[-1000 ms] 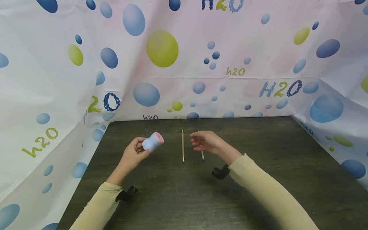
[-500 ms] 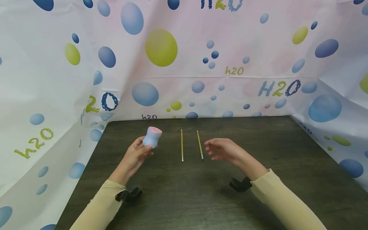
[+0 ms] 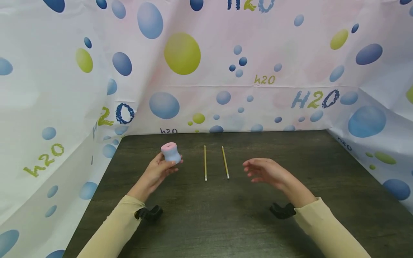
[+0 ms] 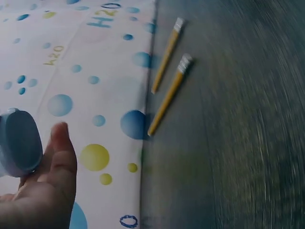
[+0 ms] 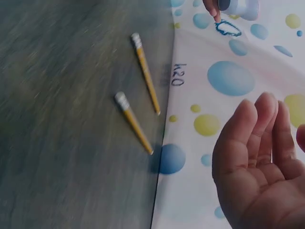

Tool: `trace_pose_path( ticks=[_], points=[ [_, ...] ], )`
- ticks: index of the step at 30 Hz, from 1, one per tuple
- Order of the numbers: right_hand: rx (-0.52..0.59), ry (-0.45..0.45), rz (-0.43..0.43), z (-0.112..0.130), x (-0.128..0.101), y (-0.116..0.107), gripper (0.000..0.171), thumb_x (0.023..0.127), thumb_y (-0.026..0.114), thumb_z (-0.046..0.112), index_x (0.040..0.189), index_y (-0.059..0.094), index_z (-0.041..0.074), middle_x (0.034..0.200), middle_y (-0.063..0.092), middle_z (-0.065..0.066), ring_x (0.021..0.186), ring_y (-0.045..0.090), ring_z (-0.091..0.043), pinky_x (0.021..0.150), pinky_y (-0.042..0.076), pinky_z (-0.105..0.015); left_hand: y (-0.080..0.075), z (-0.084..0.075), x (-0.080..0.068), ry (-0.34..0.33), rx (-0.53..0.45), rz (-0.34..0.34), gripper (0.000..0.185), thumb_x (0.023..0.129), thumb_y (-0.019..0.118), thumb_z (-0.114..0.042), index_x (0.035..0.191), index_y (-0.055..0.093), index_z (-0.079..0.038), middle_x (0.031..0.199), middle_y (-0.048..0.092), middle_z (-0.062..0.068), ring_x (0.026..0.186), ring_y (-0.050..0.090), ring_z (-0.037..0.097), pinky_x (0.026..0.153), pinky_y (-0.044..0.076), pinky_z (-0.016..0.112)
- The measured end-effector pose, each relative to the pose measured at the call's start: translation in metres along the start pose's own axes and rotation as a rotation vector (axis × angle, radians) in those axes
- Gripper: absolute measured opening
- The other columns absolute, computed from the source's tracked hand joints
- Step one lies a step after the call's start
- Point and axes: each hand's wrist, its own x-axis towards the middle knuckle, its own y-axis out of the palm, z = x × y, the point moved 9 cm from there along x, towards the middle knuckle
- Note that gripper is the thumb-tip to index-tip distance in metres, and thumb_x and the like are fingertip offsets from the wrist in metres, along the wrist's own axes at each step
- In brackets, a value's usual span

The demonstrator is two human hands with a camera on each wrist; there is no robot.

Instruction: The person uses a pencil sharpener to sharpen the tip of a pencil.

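My left hand [image 3: 154,176] holds a small waisted pencil sharpener [image 3: 171,154] above the table, its pink top with a small dark slot facing up. Thumb and fingers grip its light-blue body; the left wrist view shows the blue base [image 4: 21,143] at the frame's edge. Two yellow pencils lie apart on the table between the hands: the left pencil [image 3: 205,163] nearly straight, the right pencil [image 3: 225,163] slightly slanted, with their white eraser ends towards me. To the right of them hovers my right hand [image 3: 267,172], fingers loosely bent, nothing in it.
The dark wooden table [image 3: 206,222] ends at the back against a white sheet [image 3: 245,107] printed with bubbles and lettering. This sheet also rises along both sides. Black camera mounts [image 3: 149,213] sit at both wrists.
The left hand has turned the sharpener from lying tilted to the right to nearly upright, pink end up. My right hand has drawn back to the right, uncovering the right pencil.
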Motion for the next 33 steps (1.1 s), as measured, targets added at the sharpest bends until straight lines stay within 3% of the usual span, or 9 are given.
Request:
trace_pose_path(
  ticks=[3, 5, 8, 13, 16, 27, 33],
  points=[
    [-0.038, 0.008, -0.011, -0.005, -0.005, -0.006, 0.030, 0.110, 0.043, 0.032, 0.122, 0.064, 0.014, 0.105, 0.065, 0.011, 0.099, 0.063, -0.011, 0.092, 0.055, -0.034, -0.001, 0.003, 0.006, -0.026, 0.092, -0.012, 0.073, 0.104, 0.056, -0.013, 0.163, 0.014, -0.004, 0.160, 0.037, 0.024, 0.135, 0.053, 0.021, 0.112, 0.048, 0.040],
    [-0.055, 0.012, -0.011, -0.008, -0.009, -0.009, 0.032, 0.110, 0.043, 0.032, 0.124, 0.063, 0.012, 0.106, 0.065, 0.011, 0.099, 0.063, -0.011, 0.092, 0.055, -0.034, -0.004, 0.005, 0.009, -0.041, 0.170, -0.034, 0.074, 0.104, 0.058, -0.015, 0.162, 0.015, -0.003, 0.161, 0.033, 0.026, 0.143, 0.044, 0.033, 0.119, 0.040, 0.052],
    [-0.068, 0.020, -0.013, -0.012, -0.014, -0.013, 0.034, 0.111, 0.042, 0.032, 0.126, 0.063, 0.009, 0.107, 0.066, 0.010, 0.099, 0.063, -0.011, 0.091, 0.055, -0.035, -0.008, 0.006, 0.014, -0.050, 0.330, -0.077, 0.072, 0.102, 0.063, -0.018, 0.160, 0.024, -0.001, 0.159, 0.037, 0.027, 0.146, 0.040, 0.042, 0.122, 0.034, 0.062],
    [-0.091, 0.039, -0.021, -0.019, -0.021, -0.020, 0.040, 0.111, 0.043, 0.032, 0.131, 0.060, 0.002, 0.107, 0.067, 0.009, 0.100, 0.063, -0.014, 0.090, 0.057, -0.035, -0.014, 0.005, 0.025, -0.050, 0.599, -0.151, 0.070, 0.095, 0.074, -0.019, 0.152, 0.041, 0.003, 0.149, 0.051, 0.028, 0.138, 0.051, 0.043, 0.115, 0.043, 0.060],
    [-0.103, 0.047, -0.025, -0.022, -0.024, -0.023, 0.042, 0.111, 0.043, 0.034, 0.132, 0.060, 0.002, 0.108, 0.066, 0.009, 0.101, 0.063, -0.015, 0.090, 0.057, -0.035, -0.014, 0.007, 0.031, -0.055, 0.696, -0.172, 0.069, 0.089, 0.078, -0.017, 0.146, 0.048, 0.006, 0.144, 0.057, 0.029, 0.132, 0.056, 0.044, 0.111, 0.046, 0.058],
    [-0.119, 0.043, -0.018, -0.024, -0.025, -0.023, 0.047, 0.111, 0.042, 0.033, 0.136, 0.056, -0.004, 0.111, 0.067, 0.005, 0.100, 0.063, -0.013, 0.089, 0.058, -0.034, -0.007, 0.020, 0.044, -0.047, 0.807, -0.162, 0.058, 0.080, 0.085, -0.011, 0.130, 0.061, 0.008, 0.128, 0.067, 0.027, 0.117, 0.063, 0.040, 0.101, 0.051, 0.055],
    [-0.140, 0.049, -0.008, -0.033, -0.025, -0.022, 0.048, 0.111, 0.041, 0.033, 0.136, 0.056, -0.006, 0.112, 0.067, 0.003, 0.100, 0.063, -0.014, 0.088, 0.057, -0.035, -0.002, 0.028, 0.048, -0.059, 0.846, -0.137, 0.060, 0.080, 0.085, -0.011, 0.131, 0.060, 0.008, 0.132, 0.065, 0.027, 0.122, 0.062, 0.041, 0.106, 0.049, 0.056]
  ],
)
